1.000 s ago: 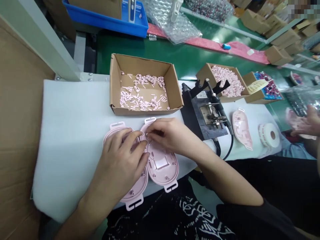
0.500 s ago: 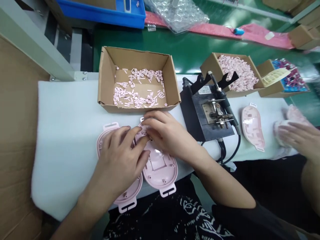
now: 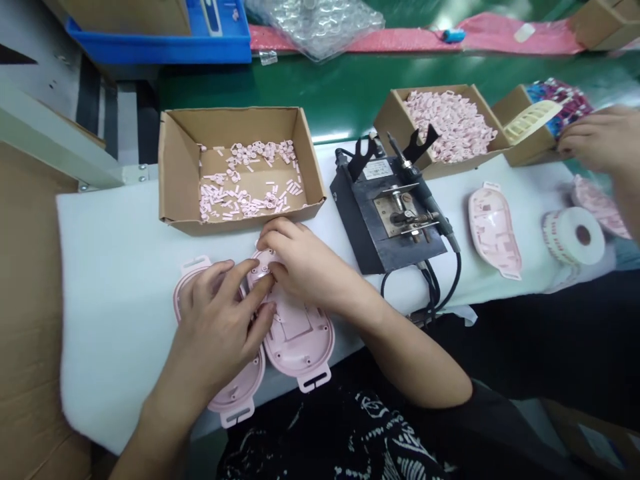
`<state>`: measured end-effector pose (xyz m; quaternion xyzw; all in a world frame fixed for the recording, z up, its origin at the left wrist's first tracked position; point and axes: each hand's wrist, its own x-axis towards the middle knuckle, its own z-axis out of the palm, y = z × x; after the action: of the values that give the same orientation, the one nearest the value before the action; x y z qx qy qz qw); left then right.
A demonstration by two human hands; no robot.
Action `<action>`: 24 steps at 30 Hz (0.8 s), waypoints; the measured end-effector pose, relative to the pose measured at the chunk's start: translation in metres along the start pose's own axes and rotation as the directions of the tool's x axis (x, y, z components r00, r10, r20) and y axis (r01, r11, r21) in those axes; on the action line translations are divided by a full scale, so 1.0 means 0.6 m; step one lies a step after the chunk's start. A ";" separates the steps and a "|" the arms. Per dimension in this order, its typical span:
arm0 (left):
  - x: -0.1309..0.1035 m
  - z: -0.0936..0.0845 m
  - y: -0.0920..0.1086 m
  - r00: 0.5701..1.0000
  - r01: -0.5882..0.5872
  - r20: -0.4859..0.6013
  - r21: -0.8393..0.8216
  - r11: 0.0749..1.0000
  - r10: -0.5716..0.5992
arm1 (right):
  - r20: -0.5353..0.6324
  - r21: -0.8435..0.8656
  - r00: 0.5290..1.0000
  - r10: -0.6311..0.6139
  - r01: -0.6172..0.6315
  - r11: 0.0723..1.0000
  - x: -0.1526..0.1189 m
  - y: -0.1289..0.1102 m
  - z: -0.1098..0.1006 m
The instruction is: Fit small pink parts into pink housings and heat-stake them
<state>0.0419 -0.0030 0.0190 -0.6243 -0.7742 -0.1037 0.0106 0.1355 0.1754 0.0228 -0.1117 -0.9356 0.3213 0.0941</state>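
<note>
my left hand (image 3: 220,319) and right hand (image 3: 306,265) curled narrow at the right shell (image 3: 299,325), likely steadying it; i couldn't tell whether they pinched anything.

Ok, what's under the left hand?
The left hand is over a pink shell, whose lower end and two end loops show. Its fingers reach over the second pink shell. Whatever they cover can't be seen.

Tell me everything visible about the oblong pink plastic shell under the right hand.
Pale pink and oblong, the plastic-looking shell lies open side up on the white cover, beside a similar shell. It has a raised rim, small posts, a rectangular outline and a slotted near tab. The right hand and left hand partly hide its far end; contacts are unclear.
</note>
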 end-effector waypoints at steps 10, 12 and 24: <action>0.002 -0.001 0.000 0.999 -0.018 -0.033 0.029 0.999 0.019 | -0.107 0.186 0.994 0.010 0.010 0.982 -0.018 0.014 0.016; 0.001 -0.001 0.001 0.999 -0.026 -0.038 0.033 0.999 0.027 | -0.113 0.183 0.993 0.045 -0.024 0.983 -0.012 0.017 0.017; -0.003 -0.002 0.002 1.000 0.006 -0.029 0.004 1.000 -0.006 | -0.263 0.059 0.961 -0.082 0.101 0.993 -0.126 0.001 -0.092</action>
<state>0.0436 -0.0047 0.0199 -0.6206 -0.7759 -0.1112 0.0226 0.2218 0.1876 0.0572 -0.1060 -0.9071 0.3327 0.2350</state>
